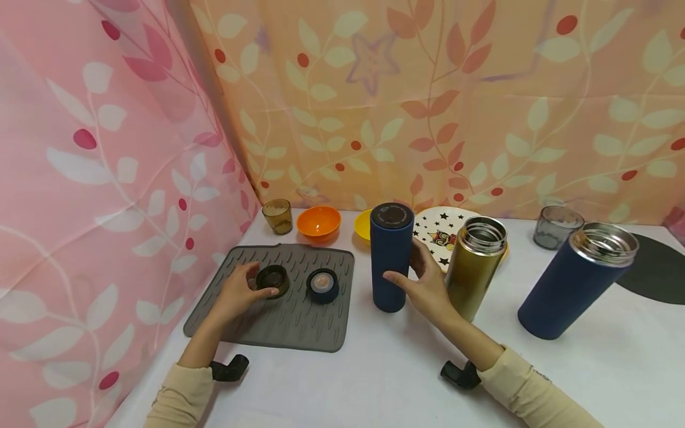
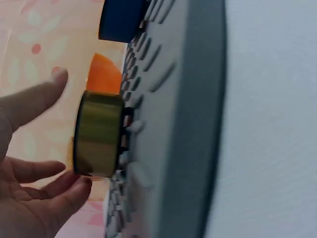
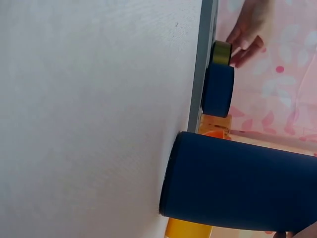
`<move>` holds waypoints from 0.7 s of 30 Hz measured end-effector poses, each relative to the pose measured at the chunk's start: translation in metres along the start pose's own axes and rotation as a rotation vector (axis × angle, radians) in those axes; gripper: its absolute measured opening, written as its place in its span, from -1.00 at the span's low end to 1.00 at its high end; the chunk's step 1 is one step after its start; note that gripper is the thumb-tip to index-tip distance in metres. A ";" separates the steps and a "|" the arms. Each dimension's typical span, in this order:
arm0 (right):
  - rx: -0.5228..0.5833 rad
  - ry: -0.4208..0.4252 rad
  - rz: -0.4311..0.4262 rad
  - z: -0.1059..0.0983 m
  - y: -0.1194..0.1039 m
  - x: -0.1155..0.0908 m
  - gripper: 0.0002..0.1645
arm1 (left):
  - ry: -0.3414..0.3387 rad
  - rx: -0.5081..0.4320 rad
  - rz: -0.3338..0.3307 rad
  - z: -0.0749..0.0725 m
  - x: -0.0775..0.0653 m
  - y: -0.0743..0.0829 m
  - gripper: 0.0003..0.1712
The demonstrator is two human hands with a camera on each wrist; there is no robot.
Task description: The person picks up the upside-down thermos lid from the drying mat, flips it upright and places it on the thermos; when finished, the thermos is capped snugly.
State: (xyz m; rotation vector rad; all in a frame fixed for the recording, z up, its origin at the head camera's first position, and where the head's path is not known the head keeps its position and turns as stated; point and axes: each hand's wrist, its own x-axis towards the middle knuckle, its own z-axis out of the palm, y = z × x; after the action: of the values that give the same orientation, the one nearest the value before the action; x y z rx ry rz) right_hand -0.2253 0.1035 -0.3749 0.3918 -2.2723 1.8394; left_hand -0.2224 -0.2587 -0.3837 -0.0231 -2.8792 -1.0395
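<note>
A slim navy flask stands upright on the table, its dark printed end facing up. My right hand grips it from the right, thumb across the near side. On the grey ridged mat lies a gold-sided lid, dark inside. My left hand is spread around this lid; in the left wrist view the thumb stands away from it while fingertips are right at its lower edge. To its right on the mat sits a navy lid with a pale centre.
Right of my right hand stand an uncapped gold flask and a wider uncapped navy flask. Behind are an amber glass, an orange bowl, a yellow bowl, an owl-patterned plate and a grey glass. A dark round mat lies far right.
</note>
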 end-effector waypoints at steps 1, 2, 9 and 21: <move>0.001 0.000 0.002 0.000 0.000 0.000 -0.03 | -0.001 -0.018 -0.002 0.002 0.000 -0.002 -0.04; 0.002 -0.001 0.002 0.000 0.001 0.000 -0.03 | 0.001 -0.035 -0.007 0.003 0.000 -0.003 -0.06; 0.025 -0.003 -0.014 0.000 0.003 0.000 -0.06 | 0.048 -0.088 -0.012 0.012 0.005 -0.013 -0.16; 0.023 -0.035 0.036 -0.003 0.000 -0.002 -0.02 | 0.127 -0.155 -0.001 0.012 0.003 -0.009 -0.17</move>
State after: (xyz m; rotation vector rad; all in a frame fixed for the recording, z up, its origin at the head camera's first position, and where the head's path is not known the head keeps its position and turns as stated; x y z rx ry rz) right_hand -0.2230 0.1064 -0.3748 0.3923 -2.2972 1.8920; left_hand -0.2270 -0.2578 -0.3987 0.0340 -2.6806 -1.2152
